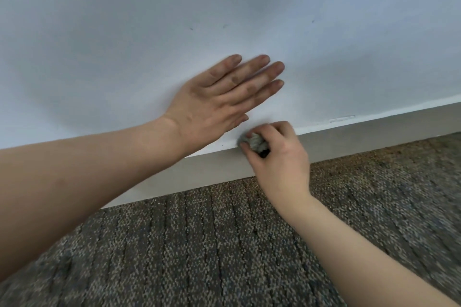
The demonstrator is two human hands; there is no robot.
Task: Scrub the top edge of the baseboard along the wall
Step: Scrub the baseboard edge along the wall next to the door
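1. Two hands meet at frame centre: the left hand lies flat on the wall, fingers straight.
2. Just below it, the right hand pinches a grey scrubbing wad against the top edge of the baseboard, partly covering the wad.
3. Speckled carpet fills the lower frame.

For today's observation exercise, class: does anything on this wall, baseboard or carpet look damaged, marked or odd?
Yes. The pale blue-white painted wall bears small dark scuffs, and a chip-like mark in the paint sits just above the grey baseboard, right of the right hand gripping a grey scrubbing pad.
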